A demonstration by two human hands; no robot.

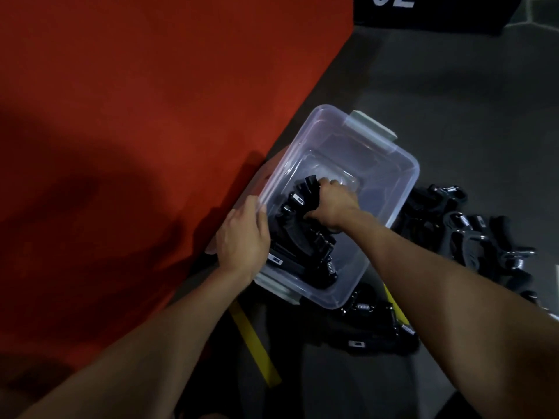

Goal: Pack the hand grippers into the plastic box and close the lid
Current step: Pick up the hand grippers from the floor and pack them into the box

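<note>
A clear plastic box (402,189) with grey latches stands open on the dark floor, beside a red mat. Several black hand grippers (299,246) with metal springs lie packed along its left side. My right hand (332,207) reaches inside the box and is closed on a black hand gripper (305,192) near the box's middle. Gripping the box's left rim is my left hand (242,240), with its thumb over the edge. More hand grippers (472,234) lie in a pile on the floor to the right, and others (375,328) lie in front of the box.
The red mat (136,131) fills the left half of the view. Yellow tape strips (257,349) mark the floor by the box. A black panel with white digits (423,10) stands at the top right. The lid seems to lie under the box's left edge.
</note>
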